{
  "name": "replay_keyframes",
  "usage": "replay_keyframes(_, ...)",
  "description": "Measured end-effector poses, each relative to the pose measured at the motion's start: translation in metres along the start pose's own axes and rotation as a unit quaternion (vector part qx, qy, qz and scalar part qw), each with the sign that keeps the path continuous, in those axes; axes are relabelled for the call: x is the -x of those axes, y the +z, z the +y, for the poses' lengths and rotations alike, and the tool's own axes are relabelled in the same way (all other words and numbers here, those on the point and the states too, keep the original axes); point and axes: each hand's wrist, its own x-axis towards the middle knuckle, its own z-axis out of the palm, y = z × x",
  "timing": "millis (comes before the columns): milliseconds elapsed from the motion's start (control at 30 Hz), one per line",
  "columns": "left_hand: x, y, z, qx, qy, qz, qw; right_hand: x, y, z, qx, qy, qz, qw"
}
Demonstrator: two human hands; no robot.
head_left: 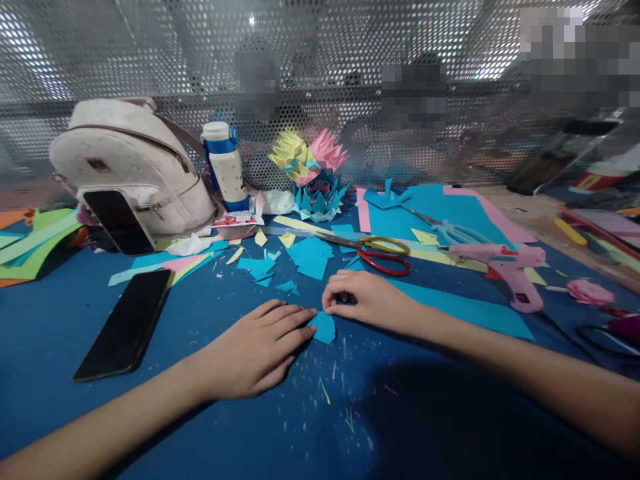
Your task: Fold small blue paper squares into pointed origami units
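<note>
A small rounded piece of blue paper [325,327] lies on the blue table at the middle. My left hand [255,347] rests flat, its fingers stretched out and the fingertips on the paper's left edge. At the paper's upper edge, my right hand [367,300] has thumb and forefinger pinched together. Blue paper scraps [307,257] are scattered just beyond the hands. Scissors [383,253] with one yellow and one red handle loop lie behind my right hand. A wide blue paper strip [455,309] sits partly under my right forearm.
A black phone [125,327] lies at left, near a pale backpack [130,167] with another phone [120,222] leaning on it. Folded paper flowers [320,190] and a bottle [226,170] stand behind. To the right are a pink glue gun [517,267] and light-blue-handled scissors [457,233].
</note>
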Motion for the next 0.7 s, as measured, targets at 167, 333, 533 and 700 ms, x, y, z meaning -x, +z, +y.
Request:
replay_keyframes(167,0.0,0.0,0.0,0.004,0.0,0.013,1.0,-0.001,0.0,0.001,-0.016,0.021,-0.006,1.0)
replay_keyframes(333,0.0,0.0,0.0,0.005,0.0,0.017,1.0,-0.001,0.0,-0.001,-0.018,0.035,-0.009,0.999)
replay_keyframes(533,0.0,0.0,0.0,0.001,-0.005,0.004,1.0,0.0,0.003,-0.009,0.01,0.082,-0.002,0.997)
replay_keyframes(700,0.0,0.0,0.001,0.008,-0.008,0.014,1.0,0.005,0.004,-0.017,0.026,0.102,0.001,0.994)
